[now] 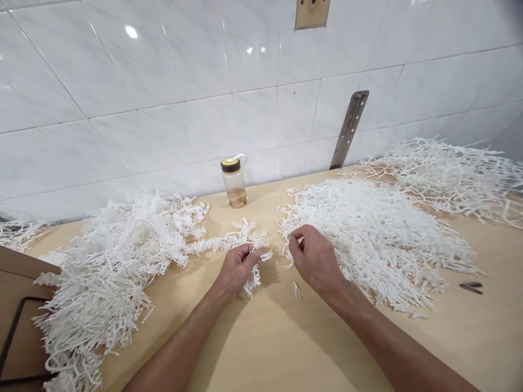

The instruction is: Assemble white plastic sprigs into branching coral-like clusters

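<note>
On my table (327, 354), the left heap (118, 239) of white bits lies apart from my left hand (237, 270); the right heap (384, 239) sits just beside my right hand (316, 256). A tufted strand (216, 244) reaches from the left heap toward my left hand, whose thumb and fingers pinch a sprig (267, 255). My right fingers curl inward; whether they grip anything, I can't tell.

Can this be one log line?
left hand: pinching white frilly strand; right hand: at pile of thin white strands, grip unclear; clear cylindrical bottle: upright
</note>
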The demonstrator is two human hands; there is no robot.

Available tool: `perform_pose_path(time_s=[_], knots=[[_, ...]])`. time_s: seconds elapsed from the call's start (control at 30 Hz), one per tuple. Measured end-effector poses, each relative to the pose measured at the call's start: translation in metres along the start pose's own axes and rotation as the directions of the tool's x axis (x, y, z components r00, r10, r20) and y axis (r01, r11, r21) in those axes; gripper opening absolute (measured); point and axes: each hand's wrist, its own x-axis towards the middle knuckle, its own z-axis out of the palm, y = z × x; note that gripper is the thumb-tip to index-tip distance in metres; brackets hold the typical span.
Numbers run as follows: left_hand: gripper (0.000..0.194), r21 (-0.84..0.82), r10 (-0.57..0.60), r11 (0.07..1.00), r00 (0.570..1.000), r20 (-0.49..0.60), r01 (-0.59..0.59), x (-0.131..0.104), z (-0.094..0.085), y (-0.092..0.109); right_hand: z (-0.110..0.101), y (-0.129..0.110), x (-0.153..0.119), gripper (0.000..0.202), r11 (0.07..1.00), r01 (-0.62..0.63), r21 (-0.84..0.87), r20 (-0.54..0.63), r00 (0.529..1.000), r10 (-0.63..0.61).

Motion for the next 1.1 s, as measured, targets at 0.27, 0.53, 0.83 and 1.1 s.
perform_pose_path(time_s=[0.27, 0.53, 0.83, 1.1], knots=[[0.044, 0.046, 0.042, 0.998, 0.999, 0.002, -0.042, 0.004, 0.002, -0.010, -0.022, -0.001, 0.008, 0.013, 0.997, 0.063, 0.044, -0.089, 0.994, -0.059], [0.047, 0.104, 0.104, 0.989, 0.994, 0.043, -0.108, 0.005, 0.004, -0.007, -0.001, -0.020, -0.014, 0.016, 0.954, 0.086, 0.287, 0.313, 0.933, -0.179], [0.042, 0.108, 0.082, 0.991, 0.997, 0.018, -0.083, 0.002, 0.005, -0.007, 0.001, -0.023, -0.016, 0.011, 0.951, -0.016, 0.310, 0.369, 0.924, -0.105], [0.036, 0.074, 0.058, 0.996, 0.998, -0.001, -0.058, -0.001, 0.005, -0.008, 0.005, -0.029, -0.022, 0.012, 0.966, 0.189, 0.178, 0.290, 0.928, -0.235]])
